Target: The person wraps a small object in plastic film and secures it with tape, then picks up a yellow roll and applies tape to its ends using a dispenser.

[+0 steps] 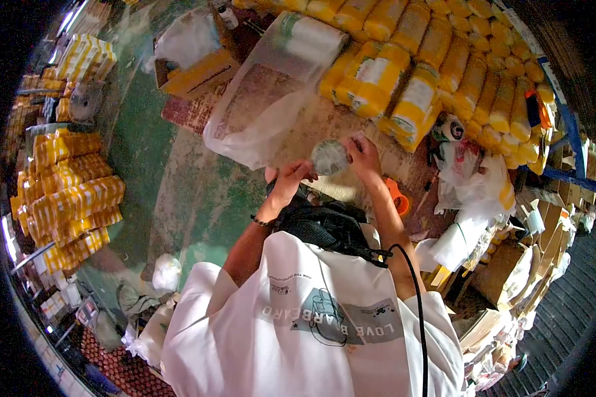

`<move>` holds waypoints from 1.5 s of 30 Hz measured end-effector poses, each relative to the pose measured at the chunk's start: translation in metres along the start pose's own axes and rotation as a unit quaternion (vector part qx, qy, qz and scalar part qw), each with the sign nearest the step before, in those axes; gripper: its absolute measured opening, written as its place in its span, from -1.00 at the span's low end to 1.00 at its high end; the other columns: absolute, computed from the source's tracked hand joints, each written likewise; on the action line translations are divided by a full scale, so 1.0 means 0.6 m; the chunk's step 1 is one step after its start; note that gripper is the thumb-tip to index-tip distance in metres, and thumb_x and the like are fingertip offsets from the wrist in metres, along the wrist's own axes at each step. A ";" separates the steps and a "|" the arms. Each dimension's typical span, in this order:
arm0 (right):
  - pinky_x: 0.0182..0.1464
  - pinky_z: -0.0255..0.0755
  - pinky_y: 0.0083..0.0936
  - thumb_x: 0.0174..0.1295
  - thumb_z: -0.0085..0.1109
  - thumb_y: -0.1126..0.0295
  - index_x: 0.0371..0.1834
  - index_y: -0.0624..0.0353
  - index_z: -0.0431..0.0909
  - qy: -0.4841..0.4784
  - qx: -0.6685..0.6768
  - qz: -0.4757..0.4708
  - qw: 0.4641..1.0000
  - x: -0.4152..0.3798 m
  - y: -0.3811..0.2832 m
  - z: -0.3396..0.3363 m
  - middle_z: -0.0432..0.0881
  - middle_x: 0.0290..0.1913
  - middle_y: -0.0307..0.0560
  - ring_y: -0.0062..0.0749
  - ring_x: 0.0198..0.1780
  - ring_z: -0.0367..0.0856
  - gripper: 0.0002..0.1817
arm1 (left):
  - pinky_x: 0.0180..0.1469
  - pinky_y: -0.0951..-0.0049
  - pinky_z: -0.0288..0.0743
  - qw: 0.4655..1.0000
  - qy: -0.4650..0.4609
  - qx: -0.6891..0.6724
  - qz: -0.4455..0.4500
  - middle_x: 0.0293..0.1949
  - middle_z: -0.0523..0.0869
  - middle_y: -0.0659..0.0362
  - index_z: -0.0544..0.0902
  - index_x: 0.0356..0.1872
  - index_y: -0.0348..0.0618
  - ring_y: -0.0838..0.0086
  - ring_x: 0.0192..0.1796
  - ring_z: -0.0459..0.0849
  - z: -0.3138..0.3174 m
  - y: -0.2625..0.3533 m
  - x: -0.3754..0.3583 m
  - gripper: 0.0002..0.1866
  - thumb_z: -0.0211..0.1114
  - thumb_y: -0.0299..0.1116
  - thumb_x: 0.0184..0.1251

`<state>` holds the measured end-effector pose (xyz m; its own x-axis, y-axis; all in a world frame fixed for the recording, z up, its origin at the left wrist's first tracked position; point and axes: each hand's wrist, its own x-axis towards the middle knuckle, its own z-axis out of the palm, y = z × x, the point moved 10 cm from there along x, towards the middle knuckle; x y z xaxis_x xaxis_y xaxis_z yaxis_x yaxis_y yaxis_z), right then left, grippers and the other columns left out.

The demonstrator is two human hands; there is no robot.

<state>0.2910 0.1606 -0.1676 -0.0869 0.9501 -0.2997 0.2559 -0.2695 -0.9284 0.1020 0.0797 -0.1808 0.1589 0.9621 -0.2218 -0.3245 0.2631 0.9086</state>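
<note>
A round, pale, see-through roll of clear tape [330,157] is held up between my two hands, in front of my waist. My left hand [293,178], a dark bracelet at its wrist, pinches at the roll's lower left edge. On the right side, my right hand [364,156] is closed at its edge, with fingers bent. Beyond the hands, a large clear plastic bag [265,99] lies flat on a worn wooden board [321,135]. An orange tape dispenser [397,197] sits beside my right forearm.
Stacked yellow-wrapped packs [437,46] fill the far right; more yellow-and-white packs [69,188] stand at left. An open cardboard box [202,74] with white plastic is at the back left. Crumpled plastic bags [473,175] and cardboard pieces [510,278] lie at right.
</note>
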 end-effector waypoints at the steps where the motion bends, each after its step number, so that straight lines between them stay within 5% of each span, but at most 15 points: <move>1: -0.36 0.34 -0.39 0.49 0.14 0.18 -0.17 0.21 0.58 0.000 0.001 -0.001 1.000 0.003 0.007 0.000 0.43 -0.50 -0.26 -0.56 -0.48 0.37 -0.71 | -0.20 0.52 0.45 0.999 0.022 -0.008 -0.030 -0.38 0.68 0.26 0.66 -0.30 -0.20 0.59 -0.33 0.60 -0.017 -0.022 0.002 -0.69 0.14 -0.20 0.58; 4: -0.34 0.35 -0.41 0.52 0.08 0.25 -0.17 0.25 0.55 -0.002 -0.041 0.013 0.999 0.010 0.073 -0.006 0.44 -0.46 -0.22 -0.53 -0.45 0.39 -0.74 | -0.21 0.52 0.45 0.996 0.053 0.028 -0.068 -0.35 0.70 0.26 0.67 -0.25 -0.21 0.60 -0.32 0.61 -0.045 -0.027 0.008 -0.70 0.13 -0.21 0.58; 7: -0.23 0.47 -0.41 0.54 0.02 0.32 -0.17 0.28 0.50 -0.012 -0.004 -0.098 0.995 -0.009 0.067 -0.012 0.49 -0.36 -0.17 -0.48 -0.33 0.50 -0.78 | -0.21 0.52 0.47 0.992 0.079 0.053 -0.086 -0.34 0.70 0.26 0.68 -0.22 -0.22 0.59 -0.31 0.64 -0.050 -0.013 0.018 -0.71 0.13 -0.23 0.58; 10: -0.07 0.56 -0.37 0.55 -0.01 0.35 -0.14 0.28 0.46 -0.024 0.060 0.011 0.998 -0.038 0.080 -0.014 0.55 -0.21 -0.14 -0.41 -0.18 0.60 -0.80 | -0.21 0.51 0.51 0.995 0.067 0.036 -0.067 -0.32 0.72 0.24 0.68 -0.22 -0.23 0.57 -0.27 0.67 -0.050 -0.003 0.036 -0.71 0.14 -0.22 0.58; 12: 0.09 0.43 -0.26 0.51 0.03 0.06 0.07 0.21 0.50 0.025 0.053 0.016 0.998 -0.043 0.128 -0.028 0.63 -0.02 0.01 -0.17 0.00 0.57 -0.60 | -0.22 0.50 0.54 0.998 0.039 0.040 -0.037 -0.30 0.73 0.23 0.68 -0.21 -0.23 0.56 -0.24 0.68 -0.043 0.011 0.048 -0.70 0.13 -0.21 0.59; 15: 0.16 0.41 -0.27 0.51 0.00 0.02 0.11 0.22 0.48 0.001 0.060 0.038 0.997 -0.055 0.127 -0.029 0.62 0.00 0.06 -0.13 0.01 0.56 -0.55 | -0.29 0.47 0.59 0.997 0.013 0.034 -0.069 -0.31 0.74 0.20 0.66 -0.17 -0.27 0.51 -0.25 0.73 -0.028 0.018 0.055 -0.68 0.11 -0.19 0.60; 19: 0.13 0.42 -0.31 0.52 0.01 0.08 0.11 0.25 0.46 -0.009 0.013 0.050 0.999 -0.072 0.060 -0.032 0.60 -0.03 0.11 -0.12 -0.01 0.57 -0.59 | -0.36 0.44 0.64 0.992 0.044 0.094 -0.070 -0.35 0.75 0.16 0.61 -0.12 -0.30 0.45 -0.36 0.75 -0.027 0.045 0.049 -0.66 0.09 -0.16 0.61; 24: 0.06 0.45 -0.26 0.47 0.04 0.35 0.03 0.30 0.46 0.049 -0.067 -0.117 0.990 -0.082 -0.069 -0.027 0.60 -0.11 0.18 0.05 -0.05 0.57 -0.76 | -0.26 0.36 0.72 0.988 0.089 0.088 -0.092 -0.33 0.76 0.06 0.57 -0.13 -0.33 0.34 -0.33 0.80 -0.019 0.071 0.018 -0.68 0.04 -0.22 0.63; 28: 0.05 0.45 -0.20 0.45 0.06 0.38 -0.01 0.33 0.48 -0.025 -0.073 -0.082 0.994 -0.069 -0.057 -0.010 0.60 -0.11 0.20 0.13 -0.05 0.55 -0.78 | -0.17 0.26 0.77 0.989 0.108 0.019 -0.100 -0.28 0.77 -0.08 0.51 -0.12 -0.37 0.17 -0.26 0.82 -0.019 0.056 0.010 -0.70 0.00 -0.27 0.64; 30: -0.02 0.45 -0.16 0.46 0.04 0.39 -0.05 0.32 0.49 -0.020 -0.174 -0.220 0.960 -0.078 -0.087 0.004 0.58 -0.16 0.20 0.15 -0.12 0.55 -0.80 | -0.15 0.24 0.77 0.988 0.116 0.007 -0.100 -0.26 0.77 -0.11 0.49 -0.11 -0.38 0.13 -0.25 0.82 -0.021 0.053 0.011 -0.70 -0.01 -0.27 0.64; 36: -0.08 0.46 -0.12 0.48 0.01 0.38 -0.03 0.28 0.48 -0.010 -0.111 -0.130 0.985 -0.059 -0.064 0.006 0.59 -0.20 0.24 0.19 -0.18 0.56 -0.81 | -0.21 0.20 0.77 0.986 0.118 0.042 -0.114 -0.23 0.77 -0.17 0.44 0.02 -0.32 0.11 -0.27 0.81 -0.028 0.044 0.026 -0.69 -0.01 -0.21 0.64; 37: -0.08 0.46 -0.12 0.48 0.01 0.38 -0.03 0.28 0.48 -0.011 -0.112 -0.129 0.985 -0.058 -0.060 0.006 0.59 -0.20 0.24 0.19 -0.18 0.56 -0.81 | -0.24 0.20 0.77 0.984 0.123 0.007 -0.128 -0.25 0.77 -0.18 0.44 0.04 -0.30 0.12 -0.30 0.81 -0.029 0.036 0.028 -0.67 -0.01 -0.17 0.64; 39: -0.19 0.42 -0.28 0.59 -0.08 0.31 -0.08 0.27 0.45 0.016 -0.181 -0.129 0.975 -0.057 -0.046 0.002 0.67 -0.15 0.03 -0.29 -0.32 0.50 -0.78 | -0.27 0.19 0.76 0.981 0.127 -0.029 -0.143 -0.27 0.77 -0.18 0.43 0.06 -0.28 0.13 -0.33 0.80 -0.025 0.027 0.030 -0.64 0.00 -0.13 0.63; 45: -0.29 0.34 -0.33 0.59 -0.07 0.25 -0.14 0.24 0.41 0.085 -0.123 -0.119 0.981 -0.057 -0.060 -0.007 0.53 -0.37 -0.08 -0.37 -0.41 0.37 -0.74 | -0.36 0.24 0.74 0.988 0.091 0.032 -0.117 -0.37 0.76 -0.11 0.43 0.03 -0.26 0.18 -0.42 0.78 -0.011 0.046 0.038 -0.64 0.02 -0.10 0.62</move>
<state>0.2889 0.1385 -0.1227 -0.0156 0.9997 -0.0192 0.4747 -0.0095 -0.8801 0.0906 0.1092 -0.1628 0.0498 0.8737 -0.4839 -0.2387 0.4809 0.8436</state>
